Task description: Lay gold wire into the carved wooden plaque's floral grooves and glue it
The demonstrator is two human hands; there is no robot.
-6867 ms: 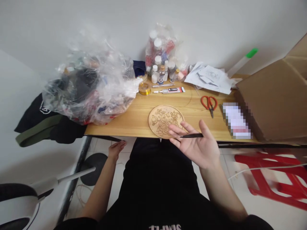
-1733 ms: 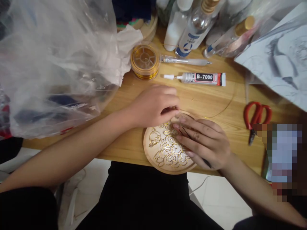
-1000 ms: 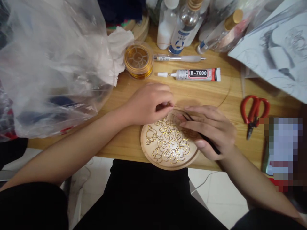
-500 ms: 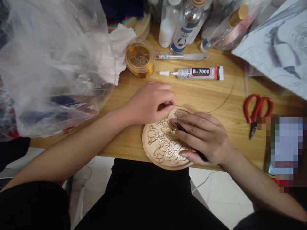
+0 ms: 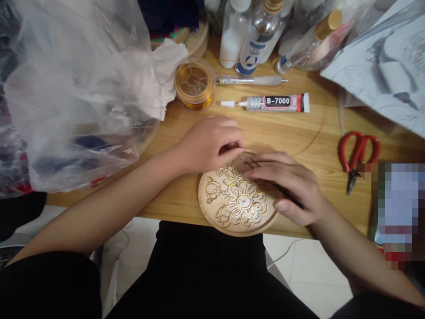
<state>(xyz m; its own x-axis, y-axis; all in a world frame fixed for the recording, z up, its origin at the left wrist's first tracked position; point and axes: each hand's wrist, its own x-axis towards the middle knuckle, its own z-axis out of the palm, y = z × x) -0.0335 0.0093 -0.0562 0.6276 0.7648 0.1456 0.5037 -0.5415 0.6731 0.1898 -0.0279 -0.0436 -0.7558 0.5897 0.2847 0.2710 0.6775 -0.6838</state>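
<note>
A round wooden plaque (image 5: 207, 210) lies at the table's front edge, its flower pattern outlined in gold wire. My left hand (image 5: 212, 144) rests at the plaque's upper left rim, thumb and fingers pinched together; what they hold is hidden. Over the plaque's right side, my right hand (image 5: 292, 186) holds black tweezers (image 5: 289, 195), whose thin prongs show between the fingers near the upper part of the pattern. A loose strand of gold wire (image 5: 312, 141) curves across the table from behind my right hand.
Behind my hands lie a gold wire spool (image 5: 194, 84), a pen (image 5: 252, 80) and a B-7000 glue tube (image 5: 279, 103). Red-handled pliers (image 5: 358, 153) are at right, near a blurred-out device. Bottles (image 5: 255, 44) stand at the back; a plastic bag (image 5: 83, 88) fills the left.
My right hand has shifted slightly right and lifted its thumb side off the plaque, uncovering more of the large flower. The left hand stays nearly in place.
</note>
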